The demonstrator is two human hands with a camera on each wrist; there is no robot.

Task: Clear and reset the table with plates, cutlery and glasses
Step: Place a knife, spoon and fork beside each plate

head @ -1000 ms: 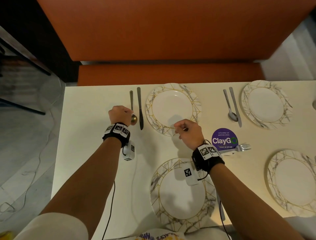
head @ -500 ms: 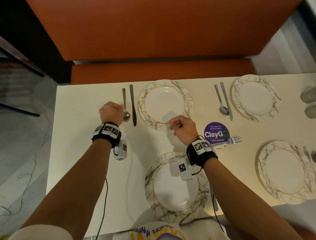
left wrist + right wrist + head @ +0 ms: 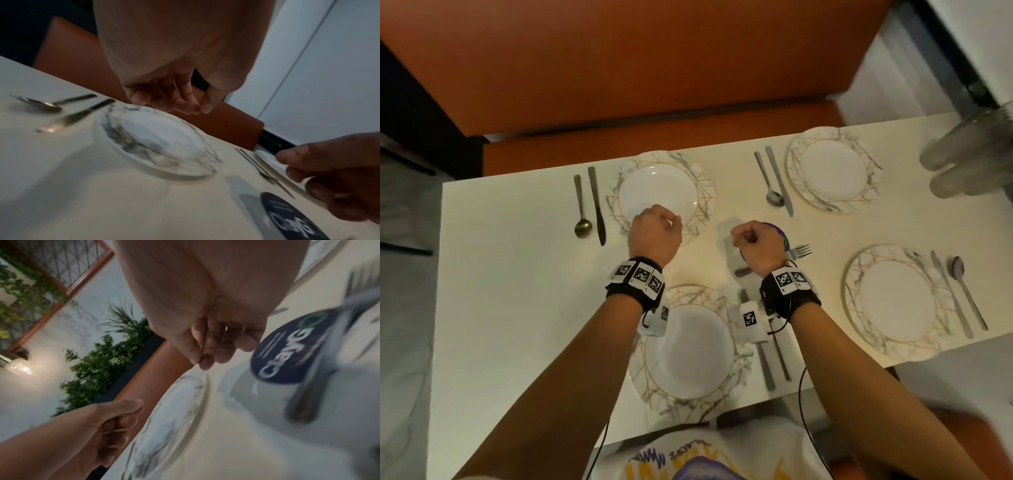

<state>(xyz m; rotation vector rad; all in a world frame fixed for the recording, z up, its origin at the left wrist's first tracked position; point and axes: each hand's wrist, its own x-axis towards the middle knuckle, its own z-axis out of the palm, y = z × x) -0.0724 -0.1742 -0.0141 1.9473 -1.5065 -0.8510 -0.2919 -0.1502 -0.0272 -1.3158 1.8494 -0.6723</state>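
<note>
My left hand [image 3: 657, 233] hovers over the near rim of the far-left marbled plate [image 3: 661, 192]. Its fingers [image 3: 179, 100] hang loosely curled and hold nothing. A spoon [image 3: 582, 209] and a knife [image 3: 597, 205] lie left of that plate. My right hand [image 3: 755, 243] is curled into a fist above the purple ClayGo sticker [image 3: 783, 236] and nothing shows in it [image 3: 209, 350]. A fork [image 3: 799, 251] lies across the sticker, partly hidden by the hand. The near plate [image 3: 688, 349] lies under my wrists, with cutlery [image 3: 767, 366] to its right.
A far-right plate [image 3: 832, 169] has a spoon [image 3: 768, 181] and a knife [image 3: 779, 181] on its left. The near-right plate [image 3: 897, 301] has a knife [image 3: 948, 294] and a spoon [image 3: 965, 291] beside it. Clear glasses [image 3: 972, 161] stand at the far right edge. An orange bench [image 3: 619, 68] runs behind the table.
My left hand has left the spoon and moved right, over the far-left plate's near rim. My right hand has moved right from that rim to above the sticker.
</note>
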